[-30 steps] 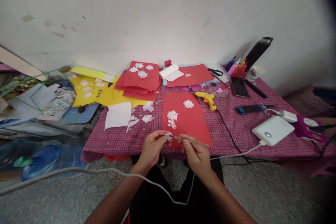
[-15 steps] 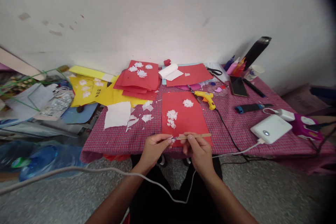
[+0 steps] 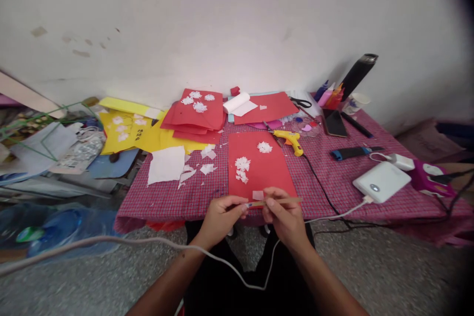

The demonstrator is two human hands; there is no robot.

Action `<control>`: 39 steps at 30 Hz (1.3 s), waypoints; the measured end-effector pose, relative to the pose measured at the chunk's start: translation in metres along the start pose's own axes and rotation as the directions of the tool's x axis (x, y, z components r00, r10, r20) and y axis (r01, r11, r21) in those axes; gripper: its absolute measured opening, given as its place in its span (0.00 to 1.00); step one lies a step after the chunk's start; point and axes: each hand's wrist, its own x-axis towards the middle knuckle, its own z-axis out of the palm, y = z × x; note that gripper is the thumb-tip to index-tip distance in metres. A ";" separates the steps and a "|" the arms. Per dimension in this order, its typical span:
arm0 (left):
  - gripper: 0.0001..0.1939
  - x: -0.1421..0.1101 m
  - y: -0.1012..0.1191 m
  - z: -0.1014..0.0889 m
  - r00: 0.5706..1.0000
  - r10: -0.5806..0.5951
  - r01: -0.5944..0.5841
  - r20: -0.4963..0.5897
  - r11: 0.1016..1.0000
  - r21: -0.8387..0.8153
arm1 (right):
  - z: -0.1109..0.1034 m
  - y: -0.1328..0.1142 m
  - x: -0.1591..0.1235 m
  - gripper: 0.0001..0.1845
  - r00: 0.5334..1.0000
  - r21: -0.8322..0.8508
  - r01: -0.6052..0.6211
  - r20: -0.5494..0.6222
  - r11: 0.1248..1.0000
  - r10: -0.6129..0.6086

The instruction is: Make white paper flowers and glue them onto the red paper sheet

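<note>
My right hand (image 3: 284,215) is closed on a flat wooden craft stick (image 3: 295,200), which points left. My left hand (image 3: 224,217) pinches a tiny bit of white paper (image 3: 246,204) at the stick's left tip; the fingers partly hide it. Both hands are over the near edge of a red paper sheet (image 3: 255,173). A small pale paper square (image 3: 257,195) lies on that sheet, just beyond the stick. Farther up it, crumpled white paper flowers (image 3: 264,147) stand out, with a larger cluster of white petals (image 3: 242,164) on the left.
A yellow glue gun (image 3: 292,140) lies right of the sheet, its cord trailing. Torn white paper (image 3: 166,164) is at left. Red sheets with white flowers (image 3: 200,107) sit behind. A power bank (image 3: 382,182) and utility knife (image 3: 351,152) are at right. A white cable (image 3: 148,240) crosses in front.
Both hands have moved slightly down, closer together around the stick, and the right hand a little rightward. The pale paper square beyond the stick now shows more fully.
</note>
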 end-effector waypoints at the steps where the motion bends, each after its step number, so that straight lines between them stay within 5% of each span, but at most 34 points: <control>1: 0.10 0.000 0.000 0.000 0.999 -0.031 0.031 0.011 0.998 -0.047 | -0.002 -0.001 0.000 0.10 0.999 -0.004 0.011 0.041 1.000 -0.010; 9: 0.09 0.000 0.005 -0.001 0.998 -0.055 0.056 0.019 0.992 -0.114 | 0.004 -0.006 0.000 0.12 0.999 -0.163 0.015 -0.040 0.986 -0.022; 21: 0.10 0.001 0.004 0.000 1.000 0.015 -0.015 -0.005 1.000 0.009 | 0.001 -0.002 0.003 0.14 0.990 0.026 -0.143 0.010 0.989 0.143; 27: 0.09 0.001 0.009 -0.001 0.989 0.140 -0.145 0.037 0.946 0.289 | 0.005 -0.005 0.003 0.14 0.990 -0.062 -0.135 -0.045 0.989 0.132; 35: 0.08 0.006 0.011 -0.004 0.996 -0.058 0.053 0.067 0.996 0.073 | -0.002 -0.010 0.005 0.10 0.999 -0.072 -0.036 -0.036 0.997 0.033; 39: 0.06 0.024 0.015 -0.013 0.986 0.164 -0.143 -0.043 0.942 0.304 | -0.018 -0.015 0.021 0.08 0.988 -0.081 0.086 -0.124 0.993 -0.096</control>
